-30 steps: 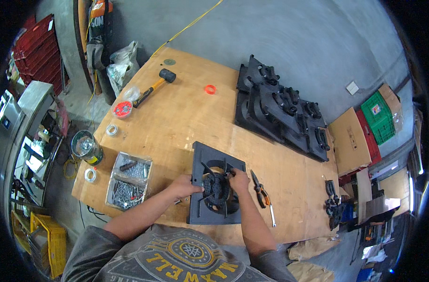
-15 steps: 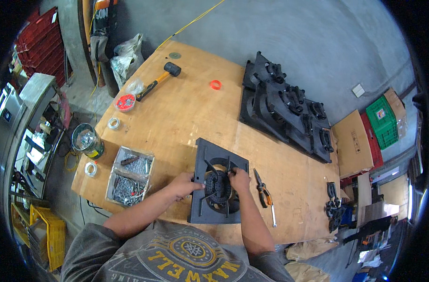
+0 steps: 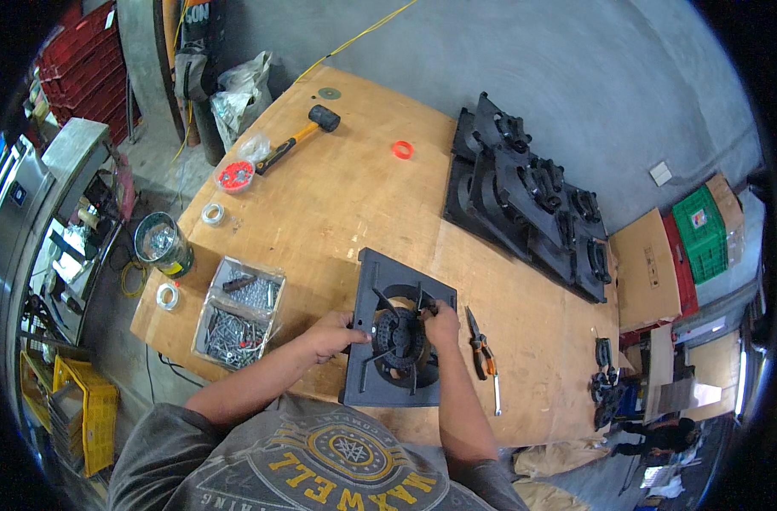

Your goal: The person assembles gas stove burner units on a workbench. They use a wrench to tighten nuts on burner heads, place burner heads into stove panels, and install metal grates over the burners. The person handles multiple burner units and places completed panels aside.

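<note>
A black gas stove top [image 3: 373, 274], square with a round opening and several prongs, lies near the front edge of the wooden table. In its opening is a dark round burner [image 3: 397, 337]. My left hand [image 3: 330, 335] grips the stove's left rim, fingers closed with the thumb on top. At the opening's right side, my right hand [image 3: 441, 327] closes around part of the stove by a prong; its fingertips are partly hidden. Right of that hand lie orange-and-black pliers [image 3: 480, 345] and a metal wrench [image 3: 497, 392].
A divided box of screws [image 3: 278, 319] stands left, near a bucket [image 3: 164, 245] and white rolls [image 3: 167, 295]. Farther back lie a rubber mallet [image 3: 299, 139], a tub of red pieces [image 3: 234, 177] and a red ring [image 3: 402, 150]. Black stove tops [image 3: 525, 192] are stacked at right.
The whole view has shifted slightly. Both hands keep their places on the stove top, with the right fingers moved a little at the opening's edge.
</note>
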The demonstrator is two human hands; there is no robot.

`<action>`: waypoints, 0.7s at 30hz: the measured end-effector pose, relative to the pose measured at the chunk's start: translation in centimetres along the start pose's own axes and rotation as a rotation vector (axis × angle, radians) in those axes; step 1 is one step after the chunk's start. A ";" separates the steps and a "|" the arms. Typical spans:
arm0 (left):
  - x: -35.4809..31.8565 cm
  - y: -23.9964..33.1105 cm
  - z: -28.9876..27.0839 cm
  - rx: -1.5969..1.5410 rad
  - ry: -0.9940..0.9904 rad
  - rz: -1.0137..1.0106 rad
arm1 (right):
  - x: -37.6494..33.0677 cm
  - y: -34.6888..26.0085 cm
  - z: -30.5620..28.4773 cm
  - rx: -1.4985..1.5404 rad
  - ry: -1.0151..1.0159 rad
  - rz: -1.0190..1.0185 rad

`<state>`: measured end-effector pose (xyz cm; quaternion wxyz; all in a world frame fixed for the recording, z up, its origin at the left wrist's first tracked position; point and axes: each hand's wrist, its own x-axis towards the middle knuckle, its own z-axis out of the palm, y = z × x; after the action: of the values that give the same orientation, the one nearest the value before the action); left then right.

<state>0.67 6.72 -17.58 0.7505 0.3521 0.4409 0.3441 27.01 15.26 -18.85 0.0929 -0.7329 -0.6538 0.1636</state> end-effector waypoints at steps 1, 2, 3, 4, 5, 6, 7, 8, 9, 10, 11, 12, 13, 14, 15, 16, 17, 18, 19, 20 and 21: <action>0.0 0.0 0.1 -0.010 -0.005 -0.001 | 0.3 0.6 0.4 0.009 0.009 0.018; 0.0 0.0 0.1 -0.023 -0.008 -0.012 | 0.6 1.2 0.8 0.018 0.018 0.037; 0.0 -0.1 0.0 -0.037 -0.003 -0.024 | 0.5 0.8 0.7 0.014 0.010 0.022; 0.0 -0.2 -0.2 -0.051 0.002 -0.035 | 0.4 0.4 0.4 0.011 0.003 0.008; -0.1 -0.2 -0.3 -0.046 0.002 -0.026 | 0.3 0.1 0.2 0.007 -0.003 -0.006; -0.2 -0.2 -0.3 -0.039 -0.003 -0.016 | 0.3 0.0 0.1 -0.013 -0.007 -0.014; -0.2 -0.2 -0.3 -0.032 -0.008 -0.007 | 0.2 0.0 0.0 -0.034 -0.010 -0.023; -0.2 -0.2 -0.3 -0.034 -0.016 -0.009 | 0.2 -0.1 -0.1 -0.055 -0.014 -0.032; -0.1 -0.3 -0.3 -0.035 -0.024 -0.010 | 0.3 -0.2 -0.1 -0.069 -0.016 -0.025; 0.0 -0.4 -0.3 -0.036 -0.031 -0.012 | 0.3 -0.3 -0.1 -0.082 -0.019 -0.019; 0.0 -0.4 -0.3 -0.025 -0.031 -0.014 | 0.4 -0.4 -0.1 -0.096 -0.021 -0.012; 0.1 -0.4 -0.3 -0.015 -0.030 -0.015 | 0.5 -0.6 -0.1 -0.090 -0.013 0.005; 0.1 -0.4 -0.3 -0.004 -0.029 -0.016 | 0.5 -0.8 -0.2 -0.084 -0.005 0.021; 0.5 -0.8 -0.3 -0.005 -0.039 -0.019 | 0.5 -0.9 -0.2 -0.077 0.003 0.038; 0.9 -1.0 -0.2 -0.005 -0.048 -0.020 | 0.5 -0.7 -0.1 -0.093 0.000 0.025; 1.2 -1.2 -0.3 -0.005 -0.056 -0.020 | 0.4 -0.3 0.0 -0.109 -0.003 0.011; 1.3 -1.5 -0.5 0.002 -0.052 -0.022 | 0.4 -0.1 0.2 -0.125 -0.006 -0.003; 1.1 -1.2 -0.5 0.005 -0.044 -0.024 | 0.3 -0.5 0.0 -0.137 -0.013 -0.006; 0.9 -1.0 -0.5 0.009 -0.035 -0.025 | 0.1 -1.1 -0.2 -0.148 -0.020 -0.010; 0.6 -0.7 -0.3 0.023 -0.036 -0.005 | 0.0 -1.6 -0.3 -0.159 -0.028 -0.017; -0.3 0.4 0.3 0.039 -0.034 0.012 | 0.3 -0.4 0.4 -0.137 0.008 -0.073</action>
<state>0.79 6.64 -17.03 0.7488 0.3754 0.4324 0.3338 26.55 15.58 -19.09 0.0510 -0.7138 -0.6895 0.1118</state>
